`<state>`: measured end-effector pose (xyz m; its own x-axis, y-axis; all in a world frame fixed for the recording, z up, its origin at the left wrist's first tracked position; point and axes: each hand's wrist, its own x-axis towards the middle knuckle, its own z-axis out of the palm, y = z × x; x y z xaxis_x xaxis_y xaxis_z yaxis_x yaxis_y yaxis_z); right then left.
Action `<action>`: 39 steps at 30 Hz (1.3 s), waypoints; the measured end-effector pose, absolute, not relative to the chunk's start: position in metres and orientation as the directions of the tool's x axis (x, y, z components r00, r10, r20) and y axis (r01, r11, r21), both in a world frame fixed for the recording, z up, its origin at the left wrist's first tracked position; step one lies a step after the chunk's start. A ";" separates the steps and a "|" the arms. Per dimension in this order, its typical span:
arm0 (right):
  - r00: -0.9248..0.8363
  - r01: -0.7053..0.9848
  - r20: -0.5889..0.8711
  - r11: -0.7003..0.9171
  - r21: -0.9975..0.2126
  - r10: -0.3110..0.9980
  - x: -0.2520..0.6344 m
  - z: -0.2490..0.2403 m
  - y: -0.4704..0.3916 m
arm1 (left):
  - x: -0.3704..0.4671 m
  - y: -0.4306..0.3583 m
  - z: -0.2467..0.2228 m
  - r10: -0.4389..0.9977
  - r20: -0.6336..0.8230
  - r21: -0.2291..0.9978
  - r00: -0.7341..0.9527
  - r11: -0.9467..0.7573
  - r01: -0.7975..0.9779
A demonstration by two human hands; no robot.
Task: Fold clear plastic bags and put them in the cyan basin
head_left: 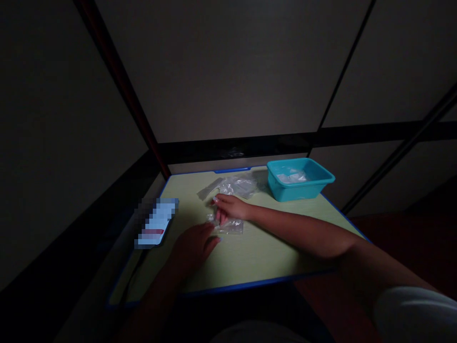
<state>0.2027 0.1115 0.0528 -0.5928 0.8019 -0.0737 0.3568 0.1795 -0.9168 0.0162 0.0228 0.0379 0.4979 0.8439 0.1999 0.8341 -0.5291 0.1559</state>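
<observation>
A clear plastic bag (233, 227) lies flat on the table in front of me. My left hand (196, 240) rests at the bag's left end, its thumb apart from the outstretched fingers. Over the bag's upper edge is my right hand (230, 207), with its fingers curled in and its thumb bent toward them. What the right fingers hold, if anything, is too small and dark to make out. Just beyond the right hand, a loose pile of clear plastic bags (244, 185) spreads across the back of the table.
A turquoise plastic basket (298, 193) with clear bags inside stands at the table's back right corner. At the left edge lies a phone (159, 224) with its screen lit and blurred out. The pale table (250, 267) has a blue rim and sits against dark panels.
</observation>
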 end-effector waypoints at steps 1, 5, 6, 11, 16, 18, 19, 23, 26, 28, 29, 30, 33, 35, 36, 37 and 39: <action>-0.581 0.398 0.058 0.346 -0.849 0.812 0.206 0.053 0.105 | 0.016 0.023 0.036 0.841 0.193 0.143 0.505 -0.533 0.834; -0.796 0.422 0.316 0.848 -0.322 0.516 0.228 0.051 0.071 | 0.017 0.022 0.035 0.822 0.205 0.100 0.531 -0.557 0.824; -0.828 0.424 0.274 0.867 -0.264 0.488 0.234 0.050 0.062 | 0.017 0.022 0.035 0.818 0.207 0.096 0.537 -0.563 0.821; -0.814 0.569 -0.044 0.779 -0.262 0.579 0.265 0.044 0.032 | 0.015 0.023 0.035 0.837 0.162 0.038 0.523 -0.535 0.844; -0.788 0.598 -0.082 0.729 -0.333 0.610 0.282 0.043 0.021 | 0.022 0.018 0.039 0.882 0.166 -0.066 0.442 -0.437 0.897; -0.782 0.601 -0.067 0.722 -0.343 0.620 0.283 0.042 0.019 | 0.031 0.014 0.042 0.874 0.199 -0.071 0.444 -0.439 0.896; -0.781 0.603 -0.070 0.721 -0.340 0.621 0.282 0.041 0.018 | 0.038 0.012 0.042 0.855 0.206 -0.062 0.476 -0.474 0.878; -0.788 0.603 -0.101 0.730 -0.322 0.607 0.282 0.041 0.017 | 0.061 0.009 0.037 0.760 0.115 -0.024 0.640 -0.642 0.767; -0.786 0.608 -0.112 0.726 -0.321 0.609 0.283 0.042 0.015 | 0.061 0.010 0.034 0.849 0.049 -0.048 0.526 -0.524 0.851; -0.786 0.606 -0.109 0.721 -0.336 0.609 0.284 0.042 0.015 | 0.052 0.010 0.036 0.939 0.052 -0.118 0.339 -0.331 0.936; -0.787 0.601 -0.101 0.720 -0.347 0.608 0.285 0.041 0.015 | 0.048 0.009 0.038 0.966 0.067 -0.158 0.249 -0.236 0.959; -0.788 0.597 -0.089 0.719 -0.357 0.610 0.285 0.040 0.014 | 0.044 0.009 0.042 0.979 0.089 -0.193 0.181 -0.161 0.968; -0.784 0.591 -0.055 0.717 -0.370 0.618 0.284 0.038 0.014 | 0.048 0.009 0.054 0.966 0.131 -0.212 0.221 -0.190 0.959; -0.779 0.595 -0.047 0.715 -0.367 0.625 0.283 0.037 0.014 | 0.061 0.013 0.059 0.912 0.075 -0.147 0.404 -0.391 0.909; -0.778 0.598 -0.047 0.715 -0.362 0.627 0.282 0.037 0.014 | 0.068 0.016 0.059 0.870 0.020 -0.097 0.492 -0.488 0.867; -0.777 0.600 -0.047 0.716 -0.357 0.628 0.282 0.037 0.014 | 0.074 0.019 0.057 0.840 -0.027 -0.048 0.542 -0.543 0.838; -0.775 0.604 -0.049 0.715 -0.352 0.630 0.281 0.037 0.014 | 0.079 0.027 0.051 0.839 -0.088 0.004 0.537 -0.539 0.843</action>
